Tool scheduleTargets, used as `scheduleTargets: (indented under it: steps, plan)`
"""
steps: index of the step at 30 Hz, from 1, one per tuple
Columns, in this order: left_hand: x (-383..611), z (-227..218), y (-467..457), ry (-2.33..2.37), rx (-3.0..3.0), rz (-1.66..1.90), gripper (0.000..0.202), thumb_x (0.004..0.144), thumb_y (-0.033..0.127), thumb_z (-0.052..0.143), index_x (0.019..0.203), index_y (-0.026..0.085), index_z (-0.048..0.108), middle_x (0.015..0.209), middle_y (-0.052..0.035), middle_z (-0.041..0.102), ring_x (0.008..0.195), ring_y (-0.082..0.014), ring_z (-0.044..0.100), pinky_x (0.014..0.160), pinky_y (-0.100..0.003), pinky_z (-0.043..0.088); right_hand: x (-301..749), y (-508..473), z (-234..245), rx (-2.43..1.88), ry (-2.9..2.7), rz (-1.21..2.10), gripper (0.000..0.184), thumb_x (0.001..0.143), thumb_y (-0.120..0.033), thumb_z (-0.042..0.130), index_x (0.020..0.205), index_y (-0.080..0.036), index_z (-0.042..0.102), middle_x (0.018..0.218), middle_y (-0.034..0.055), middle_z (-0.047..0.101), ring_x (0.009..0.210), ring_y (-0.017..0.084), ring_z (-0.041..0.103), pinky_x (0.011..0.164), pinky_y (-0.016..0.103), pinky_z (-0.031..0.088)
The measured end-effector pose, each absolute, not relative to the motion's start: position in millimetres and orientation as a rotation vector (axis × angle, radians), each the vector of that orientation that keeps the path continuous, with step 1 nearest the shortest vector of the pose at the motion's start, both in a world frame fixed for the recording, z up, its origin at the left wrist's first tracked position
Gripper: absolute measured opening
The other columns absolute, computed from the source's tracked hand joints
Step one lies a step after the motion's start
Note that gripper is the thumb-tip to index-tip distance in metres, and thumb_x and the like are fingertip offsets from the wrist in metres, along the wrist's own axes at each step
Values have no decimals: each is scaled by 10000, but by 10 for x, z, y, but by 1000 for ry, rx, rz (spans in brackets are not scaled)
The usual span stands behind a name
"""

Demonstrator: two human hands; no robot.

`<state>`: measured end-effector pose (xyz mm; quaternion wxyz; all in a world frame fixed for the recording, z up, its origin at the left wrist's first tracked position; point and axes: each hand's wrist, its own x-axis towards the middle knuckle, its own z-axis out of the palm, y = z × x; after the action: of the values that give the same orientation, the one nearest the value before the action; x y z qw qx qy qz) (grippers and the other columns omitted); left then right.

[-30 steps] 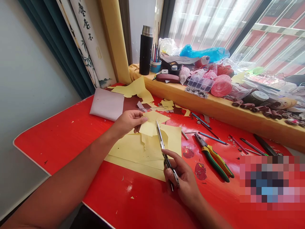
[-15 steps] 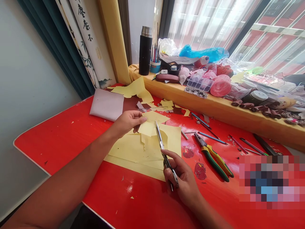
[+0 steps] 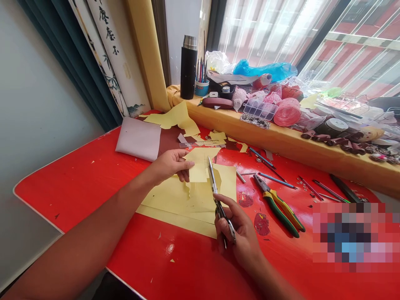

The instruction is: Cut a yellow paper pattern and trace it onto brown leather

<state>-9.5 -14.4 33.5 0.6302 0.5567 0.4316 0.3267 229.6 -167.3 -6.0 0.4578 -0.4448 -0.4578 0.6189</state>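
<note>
My left hand [image 3: 171, 164] pinches a small piece of yellow paper [image 3: 200, 166] and holds it just above a larger yellow sheet [image 3: 175, 200] lying on the red table [image 3: 93, 175]. My right hand [image 3: 240, 235] grips silver scissors [image 3: 216, 196] by the handles. The blades point away from me, nearly closed, and run along the right edge of the small piece.
Green-and-yellow pliers [image 3: 279, 206] lie right of the sheet, with thin rods and pens [image 3: 271, 175] beyond. A grey pad [image 3: 139, 139] and yellow scraps [image 3: 175, 116] lie at the back. The window ledge [image 3: 281, 141] holds a black flask [image 3: 188, 66], a pen cup [image 3: 201, 85] and clutter.
The small yellow piece now hangs flat and separate in my left hand, a little farther back. The scissors' tips have shifted slightly right and forward.
</note>
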Motion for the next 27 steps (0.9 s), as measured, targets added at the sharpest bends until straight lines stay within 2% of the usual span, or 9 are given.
scheduleTargets:
  steps: [6,12,21,27]
  plan:
    - [-75,360,-169,1000,1264,695,559,696,473,943,1010,163,600,639,-70,766,546,-181,713,510,-237,549,2284,-1664,-53,-1063,-1106,1523,616,932,-611,776,1397,-234,632,614,-116,434,387,96,462,382,219,504]
    - [-89,333,-152,984,1282,699,538,731,532,915,953,177,578,641,-73,761,547,-179,711,502,-236,537,2286,-1651,-51,-1071,-1102,1530,619,929,-620,773,1388,-227,637,603,-124,399,380,102,468,367,216,484]
    - [-127,278,-97,996,1294,767,478,733,524,914,918,165,658,614,-9,709,521,-147,667,503,-244,545,2288,-1668,-48,-1107,-1112,1539,573,925,-572,781,1371,-232,663,605,-118,416,382,92,470,369,206,464]
    - [-121,288,-116,994,1302,726,506,735,535,908,970,155,670,645,-41,744,530,-152,671,503,-244,541,2298,-1663,-59,-1120,-1109,1530,584,924,-596,779,1369,-240,655,621,-112,438,383,91,479,369,208,460]
